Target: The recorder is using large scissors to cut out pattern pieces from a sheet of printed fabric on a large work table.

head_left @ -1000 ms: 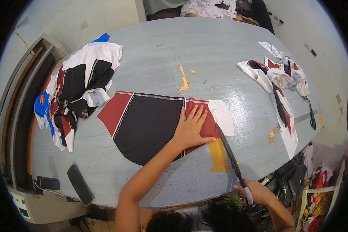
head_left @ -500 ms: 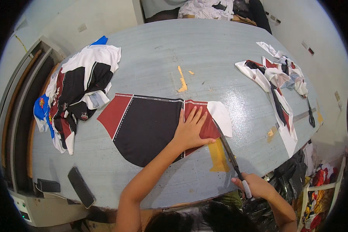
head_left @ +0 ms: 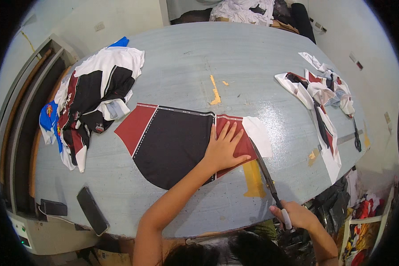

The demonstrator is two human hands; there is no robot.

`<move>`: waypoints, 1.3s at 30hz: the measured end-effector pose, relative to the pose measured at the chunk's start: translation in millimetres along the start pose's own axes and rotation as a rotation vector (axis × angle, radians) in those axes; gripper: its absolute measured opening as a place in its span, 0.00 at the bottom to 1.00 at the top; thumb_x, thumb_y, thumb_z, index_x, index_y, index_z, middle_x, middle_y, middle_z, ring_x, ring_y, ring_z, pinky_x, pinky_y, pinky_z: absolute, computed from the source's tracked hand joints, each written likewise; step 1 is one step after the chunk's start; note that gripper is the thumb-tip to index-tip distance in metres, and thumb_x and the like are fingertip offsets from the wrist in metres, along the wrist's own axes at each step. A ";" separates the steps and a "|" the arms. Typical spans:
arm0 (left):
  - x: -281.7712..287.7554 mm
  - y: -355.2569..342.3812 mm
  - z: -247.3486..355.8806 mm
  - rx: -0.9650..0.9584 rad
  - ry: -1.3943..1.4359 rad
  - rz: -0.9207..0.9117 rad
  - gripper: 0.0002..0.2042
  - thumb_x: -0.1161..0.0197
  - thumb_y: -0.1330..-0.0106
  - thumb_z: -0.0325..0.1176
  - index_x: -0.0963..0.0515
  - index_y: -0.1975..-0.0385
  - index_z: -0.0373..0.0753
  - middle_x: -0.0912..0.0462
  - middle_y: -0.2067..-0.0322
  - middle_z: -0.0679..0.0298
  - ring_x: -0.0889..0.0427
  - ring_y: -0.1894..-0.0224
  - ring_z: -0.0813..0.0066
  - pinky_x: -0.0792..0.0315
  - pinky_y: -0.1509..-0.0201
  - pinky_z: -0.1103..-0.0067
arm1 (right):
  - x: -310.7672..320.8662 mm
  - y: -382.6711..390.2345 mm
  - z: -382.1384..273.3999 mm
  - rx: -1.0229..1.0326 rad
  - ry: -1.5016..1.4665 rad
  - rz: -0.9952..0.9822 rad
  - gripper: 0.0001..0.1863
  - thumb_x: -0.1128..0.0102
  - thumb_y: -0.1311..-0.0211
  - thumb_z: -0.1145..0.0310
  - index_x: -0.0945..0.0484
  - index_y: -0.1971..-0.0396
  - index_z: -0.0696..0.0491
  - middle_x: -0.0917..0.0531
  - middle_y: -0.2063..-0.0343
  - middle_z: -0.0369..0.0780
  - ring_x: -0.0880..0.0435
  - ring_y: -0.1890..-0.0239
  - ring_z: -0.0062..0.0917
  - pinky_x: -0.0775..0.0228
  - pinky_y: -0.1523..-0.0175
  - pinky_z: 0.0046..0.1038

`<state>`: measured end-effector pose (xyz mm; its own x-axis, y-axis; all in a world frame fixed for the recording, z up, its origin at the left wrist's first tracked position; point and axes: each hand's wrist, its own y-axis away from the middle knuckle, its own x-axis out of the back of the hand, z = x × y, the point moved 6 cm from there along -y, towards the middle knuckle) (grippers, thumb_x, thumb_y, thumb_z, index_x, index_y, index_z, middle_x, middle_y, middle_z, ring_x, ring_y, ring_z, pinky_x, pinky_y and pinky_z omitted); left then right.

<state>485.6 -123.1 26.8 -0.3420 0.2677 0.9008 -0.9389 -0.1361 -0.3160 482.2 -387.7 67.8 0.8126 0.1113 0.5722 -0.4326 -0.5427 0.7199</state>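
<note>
A cut fabric panel (head_left: pixel 177 144), black with dark red ends and thin patterned trim bands, lies flat on the grey table (head_left: pixel 173 80). My left hand (head_left: pixel 226 148) presses on its right red part with the fingers spread. A white piece of cloth (head_left: pixel 258 135) borders that red part on the right. In my right hand (head_left: pixel 295 215) is a pair of long dark scissors (head_left: pixel 270 184), gripped by the handles near the table's front edge. Their blades point up and left, the tip at the seam between red and white. Whether the blades are parted is hard to tell.
Piled garment pieces (head_left: pixel 97 88) lie at the left, and cut scraps (head_left: pixel 323 91) at the right beside a metal ruler (head_left: pixel 341 139) and smaller black scissors (head_left: pixel 357 141). A dark phone (head_left: pixel 92 210) rests front left. Yellow tape (head_left: pixel 254 179) sticks to the tabletop near the blades.
The whole view has shifted slightly. Both hands keep their places, the left flat on the panel and the right on the scissors, whose blades stay by the red-white edge.
</note>
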 end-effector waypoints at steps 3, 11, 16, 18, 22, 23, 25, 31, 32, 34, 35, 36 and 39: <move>0.7 0.5 1.2 0.006 -0.016 -0.010 0.44 0.48 0.47 0.68 0.37 0.39 0.37 0.43 0.36 0.47 0.51 0.31 0.54 0.65 0.34 0.47 | 1.4 0.2 -9.4 -0.001 0.006 0.006 0.37 0.60 0.35 0.40 0.29 0.73 0.68 0.23 0.77 0.60 0.22 0.68 0.54 0.32 0.61 0.43; 0.2 0.8 1.8 0.012 -0.019 -0.007 0.44 0.48 0.48 0.69 0.37 0.39 0.37 0.43 0.36 0.47 0.50 0.31 0.54 0.64 0.34 0.47 | -8.5 -4.3 -7.0 0.023 0.005 0.054 0.37 0.60 0.35 0.40 0.28 0.73 0.68 0.23 0.77 0.60 0.22 0.68 0.54 0.31 0.60 0.43; 1.0 2.3 2.3 0.012 -0.012 -0.008 0.45 0.47 0.48 0.69 0.37 0.39 0.36 0.43 0.36 0.47 0.50 0.31 0.54 0.64 0.34 0.47 | -5.6 -5.6 -7.4 0.032 0.009 0.048 0.38 0.61 0.35 0.40 0.28 0.72 0.68 0.23 0.77 0.59 0.22 0.69 0.54 0.31 0.61 0.43; 1.6 3.6 2.2 -0.003 -0.008 0.028 0.46 0.47 0.49 0.69 0.37 0.39 0.35 0.42 0.36 0.47 0.49 0.31 0.55 0.64 0.34 0.46 | -0.4 -6.5 -13.6 0.032 0.001 0.026 0.38 0.62 0.35 0.39 0.28 0.72 0.68 0.23 0.77 0.60 0.22 0.69 0.54 0.32 0.61 0.43; 1.1 3.0 3.0 0.007 -0.013 0.030 0.47 0.47 0.50 0.70 0.37 0.40 0.34 0.42 0.37 0.47 0.49 0.32 0.55 0.64 0.34 0.46 | 5.4 -15.4 -19.4 0.078 0.039 0.069 0.39 0.63 0.35 0.39 0.28 0.73 0.68 0.23 0.79 0.59 0.22 0.70 0.54 0.32 0.61 0.43; 0.0 2.7 3.1 0.007 -0.016 0.030 0.47 0.47 0.50 0.70 0.37 0.40 0.33 0.42 0.37 0.47 0.49 0.32 0.55 0.63 0.34 0.46 | 5.1 -17.1 -18.6 0.083 0.027 0.077 0.37 0.61 0.35 0.40 0.29 0.72 0.68 0.23 0.83 0.52 0.20 0.76 0.43 0.30 0.68 0.37; 0.1 2.7 2.9 0.008 -0.019 0.030 0.47 0.47 0.50 0.70 0.37 0.40 0.33 0.42 0.37 0.48 0.49 0.32 0.55 0.63 0.34 0.46 | 3.9 -19.8 -16.6 0.087 0.017 0.083 0.36 0.59 0.35 0.41 0.29 0.72 0.67 0.23 0.88 0.45 0.18 0.83 0.32 0.29 0.74 0.30; -0.2 2.4 3.0 0.004 -0.021 0.029 0.48 0.47 0.50 0.71 0.37 0.40 0.32 0.42 0.37 0.48 0.49 0.31 0.55 0.63 0.34 0.46 | 5.1 -16.9 -19.8 0.076 0.093 0.102 0.35 0.59 0.35 0.41 0.29 0.72 0.66 0.23 0.88 0.45 0.18 0.83 0.32 0.29 0.74 0.30; -0.8 2.9 2.7 0.003 -0.021 0.029 0.48 0.47 0.50 0.71 0.37 0.40 0.32 0.42 0.37 0.48 0.49 0.31 0.54 0.63 0.34 0.46 | 7.3 -13.6 -24.8 0.039 0.031 0.063 0.36 0.60 0.35 0.41 0.29 0.74 0.66 0.23 0.86 0.50 0.19 0.78 0.40 0.29 0.69 0.35; -0.8 3.4 2.9 0.000 -0.021 0.031 0.48 0.47 0.51 0.71 0.37 0.40 0.32 0.42 0.37 0.48 0.49 0.31 0.54 0.64 0.34 0.46 | 8.1 -13.9 -24.6 0.001 -0.030 0.025 0.37 0.62 0.34 0.41 0.29 0.76 0.67 0.24 0.84 0.56 0.20 0.74 0.49 0.30 0.64 0.39; -0.1 3.2 3.5 -0.002 -0.019 0.035 0.49 0.47 0.51 0.71 0.37 0.40 0.32 0.42 0.37 0.48 0.50 0.31 0.55 0.64 0.34 0.46 | 10.0 -17.3 -23.3 0.043 0.007 0.049 0.37 0.62 0.35 0.40 0.29 0.76 0.67 0.24 0.85 0.55 0.20 0.75 0.48 0.30 0.64 0.38; 0.7 3.0 4.2 -0.004 -0.017 0.038 0.49 0.48 0.51 0.72 0.38 0.40 0.32 0.42 0.36 0.47 0.50 0.31 0.55 0.65 0.34 0.46 | 11.8 -18.5 -23.9 0.086 0.043 0.073 0.37 0.61 0.35 0.40 0.29 0.77 0.67 0.23 0.85 0.54 0.20 0.76 0.47 0.30 0.65 0.37; -1.7 4.3 2.1 -0.006 0.007 0.033 0.49 0.48 0.52 0.71 0.37 0.40 0.31 0.43 0.36 0.48 0.50 0.31 0.54 0.68 0.35 0.44 | 19.5 -19.6 -35.3 0.017 -0.026 0.036 0.38 0.61 0.35 0.40 0.29 0.78 0.67 0.24 0.85 0.55 0.19 0.76 0.47 0.30 0.66 0.38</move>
<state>482.2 -126.1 24.6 -0.3725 0.2699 0.8879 -0.9275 -0.1395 -0.3467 492.7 -345.5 78.7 0.8067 0.0695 0.5868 -0.4552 -0.5602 0.6921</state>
